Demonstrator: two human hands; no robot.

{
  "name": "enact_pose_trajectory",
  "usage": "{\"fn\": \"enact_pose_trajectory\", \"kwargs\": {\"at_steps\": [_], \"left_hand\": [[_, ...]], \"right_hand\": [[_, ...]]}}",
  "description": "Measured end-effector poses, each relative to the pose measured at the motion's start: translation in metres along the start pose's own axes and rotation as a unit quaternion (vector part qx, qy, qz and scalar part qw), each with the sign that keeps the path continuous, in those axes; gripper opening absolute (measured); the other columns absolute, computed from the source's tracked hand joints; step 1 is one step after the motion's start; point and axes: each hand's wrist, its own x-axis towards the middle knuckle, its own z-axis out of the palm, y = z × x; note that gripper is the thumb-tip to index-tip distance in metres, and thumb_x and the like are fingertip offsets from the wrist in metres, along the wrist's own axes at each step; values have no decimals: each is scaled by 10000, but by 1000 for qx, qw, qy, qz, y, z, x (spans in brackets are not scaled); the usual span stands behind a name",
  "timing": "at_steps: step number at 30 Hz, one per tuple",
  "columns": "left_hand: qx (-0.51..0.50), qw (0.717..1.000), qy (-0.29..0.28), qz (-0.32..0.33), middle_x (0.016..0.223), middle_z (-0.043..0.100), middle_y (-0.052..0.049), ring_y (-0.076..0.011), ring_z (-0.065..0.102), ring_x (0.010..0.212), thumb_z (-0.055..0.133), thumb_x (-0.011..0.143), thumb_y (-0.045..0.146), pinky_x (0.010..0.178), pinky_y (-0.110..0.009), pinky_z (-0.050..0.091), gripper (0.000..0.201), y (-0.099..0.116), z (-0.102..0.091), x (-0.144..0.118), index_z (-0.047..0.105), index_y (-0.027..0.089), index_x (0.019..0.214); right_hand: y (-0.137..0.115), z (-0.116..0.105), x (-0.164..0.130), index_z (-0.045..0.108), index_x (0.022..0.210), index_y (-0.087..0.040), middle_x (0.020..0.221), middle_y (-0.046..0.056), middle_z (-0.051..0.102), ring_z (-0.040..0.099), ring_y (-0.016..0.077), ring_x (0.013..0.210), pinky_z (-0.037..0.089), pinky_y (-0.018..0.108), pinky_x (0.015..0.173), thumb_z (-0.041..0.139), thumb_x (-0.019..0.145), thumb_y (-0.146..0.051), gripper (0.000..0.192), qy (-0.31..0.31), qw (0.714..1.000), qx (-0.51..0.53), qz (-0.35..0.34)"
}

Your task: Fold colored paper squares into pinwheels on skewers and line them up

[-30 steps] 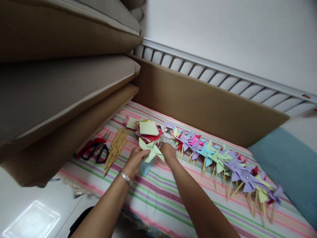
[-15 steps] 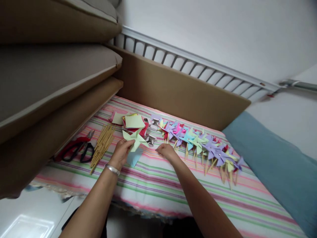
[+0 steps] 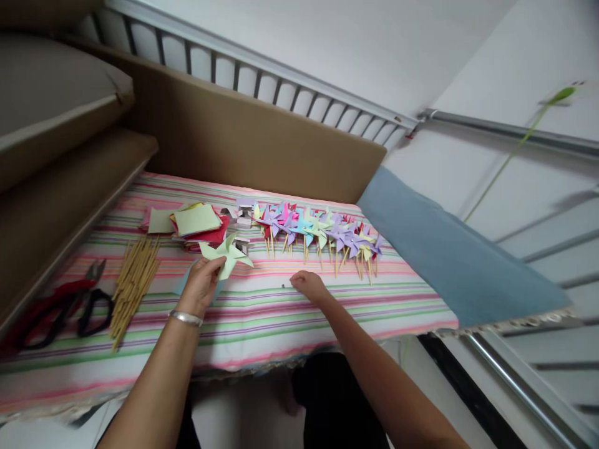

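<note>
A pale green paper pinwheel without a stick is pinched in my left hand, which wears a silver bracelet. Beneath that hand lies a sheet of light blue paper, partly covered. My right hand hovers at or just over the striped cloth with its fingers pressed together; whatever they hold, if anything, is too small to name. Just left of its fingertips is a tiny dark speck-like piece. Behind the green pinwheel stand small open boxes, their contents unclear.
Finished pinwheels on sticks lie in a row at the back right. Left of my left hand are a bundle of wooden sticks, black-handled scissors and a red-handled tool. Stacked coloured paper sits behind. A brown board borders the back.
The view has swung to the right, showing the blue cloth's end and metal rails. My left hand still holds the green pinwheel. The tiny dark piece now shows beside my right fingertips.
</note>
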Motion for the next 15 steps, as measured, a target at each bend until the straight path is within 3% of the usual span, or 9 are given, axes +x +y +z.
{"fn": "enact_pose_trajectory", "kwargs": {"at_steps": [6, 11, 15], "left_hand": [[14, 1000, 5, -8, 629, 685, -22, -139, 605, 593, 782, 465, 201, 607, -257, 467, 220, -9, 14, 4, 660, 114, 626], [18, 1000, 4, -19, 594, 672, -9, -122, 588, 557, 774, 481, 191, 574, -235, 470, 197, -14, 20, 5, 655, 112, 617], [18, 999, -3, -30, 644, 694, -1, -116, 605, 593, 761, 506, 163, 571, -211, 477, 176, -21, 19, 10, 661, 121, 644]], "right_hand": [[-3, 27, -20, 678, 901, -209, 940, 49, 689, 612, 184, 887, 440, 293, 815, 538, 789, -244, 183, 101, 993, -19, -50], [-16, 39, -12, 684, 703, -173, 751, 71, 687, 620, 206, 756, 436, 304, 741, 555, 743, -180, 135, 119, 992, -43, -30], [-19, 39, -13, 668, 641, -188, 782, 53, 695, 622, 187, 798, 430, 274, 777, 577, 668, -60, 159, 121, 991, -39, -40]]}}
